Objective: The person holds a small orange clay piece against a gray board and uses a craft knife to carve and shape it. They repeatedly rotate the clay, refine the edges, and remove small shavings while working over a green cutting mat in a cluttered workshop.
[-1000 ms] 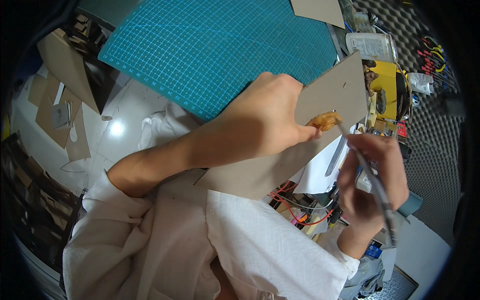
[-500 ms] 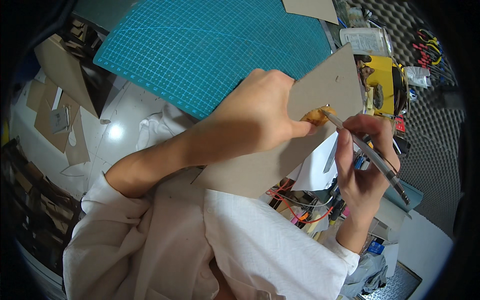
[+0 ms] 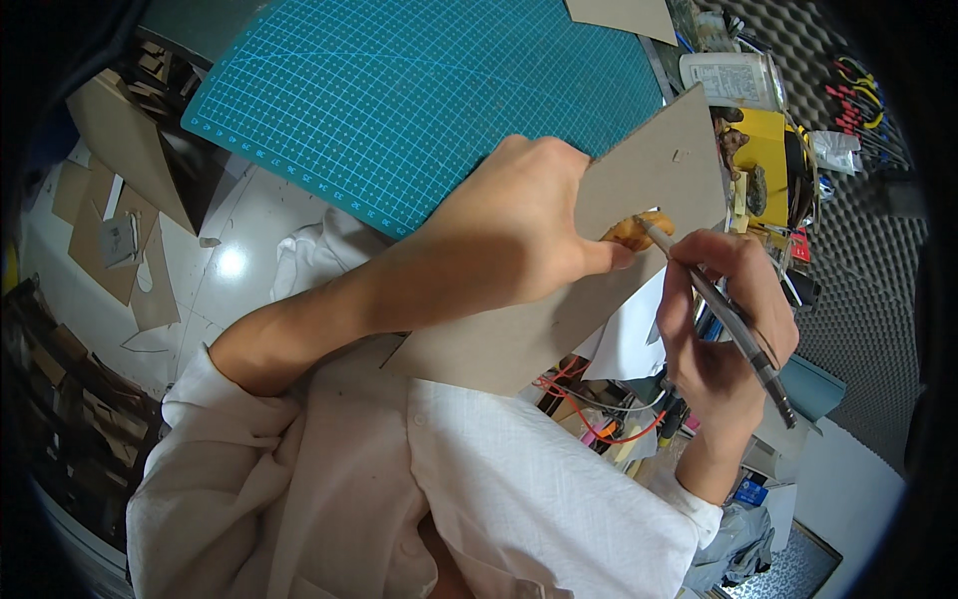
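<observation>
A stiff grey-brown cardboard sheet (image 3: 654, 175) is tilted across my lap. My left hand (image 3: 519, 225) is closed over its upper edge, with the thumb in front and the other fingers mostly hidden behind. Under that thumb tip lies a small curved orange-brown piece (image 3: 639, 230), pinned against the sheet; I cannot make out what it is. My right hand (image 3: 733, 319) pinches a slim grey pen-shaped tool (image 3: 733, 324) in a writing grip. The tool's tip meets the orange-brown piece just beyond the thumb.
A green gridded cutting mat (image 3: 399, 110) covers the table beyond my left arm. On the right are a white jar (image 3: 731, 80), a yellow box (image 3: 760, 150), red wires (image 3: 609, 434) and small tools. Cardboard pieces (image 3: 100, 225) lie on the floor at left.
The tool's rear end has swung down and a little to the left as my right hand tilted with it. My left hand and the sheet have hardly moved.
</observation>
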{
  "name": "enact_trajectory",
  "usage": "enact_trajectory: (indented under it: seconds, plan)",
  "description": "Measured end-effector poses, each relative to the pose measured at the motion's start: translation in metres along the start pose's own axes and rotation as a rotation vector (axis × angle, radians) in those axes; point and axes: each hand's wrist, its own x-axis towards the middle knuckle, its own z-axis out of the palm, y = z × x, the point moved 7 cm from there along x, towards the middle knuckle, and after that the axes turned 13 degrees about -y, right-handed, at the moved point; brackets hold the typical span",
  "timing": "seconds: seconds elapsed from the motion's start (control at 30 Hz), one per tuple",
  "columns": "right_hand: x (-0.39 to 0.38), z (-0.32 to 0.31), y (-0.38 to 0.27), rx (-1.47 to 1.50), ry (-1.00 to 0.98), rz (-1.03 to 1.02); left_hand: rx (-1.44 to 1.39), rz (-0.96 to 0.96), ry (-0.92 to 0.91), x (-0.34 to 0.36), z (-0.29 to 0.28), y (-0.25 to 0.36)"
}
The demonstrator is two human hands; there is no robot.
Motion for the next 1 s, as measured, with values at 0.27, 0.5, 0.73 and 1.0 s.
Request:
enact_trajectory:
  seconds: [0.27,0.5,0.73,1.0]
  plan:
    - [0.0005,0.0011,0.0006,-0.003,-0.009,0.006,-0.034,-0.021,-0.006,-0.0007,0.0000,-0.0002]
    - [-0.0005,0.0002,0.0025,0.008,0.010,0.013,-0.037,-0.046,-0.018,-0.0004,0.0017,-0.0021]
    - [0.0021,0.0000,0.0024,0.075,0.048,0.065,-0.008,-0.007,-0.001,-0.0001,0.0006,0.0005]
    - [0.0034,0.0013,0.0049,0.116,0.039,0.087,0.023,-0.005,-0.008,0.0006,0.0016,-0.0025]
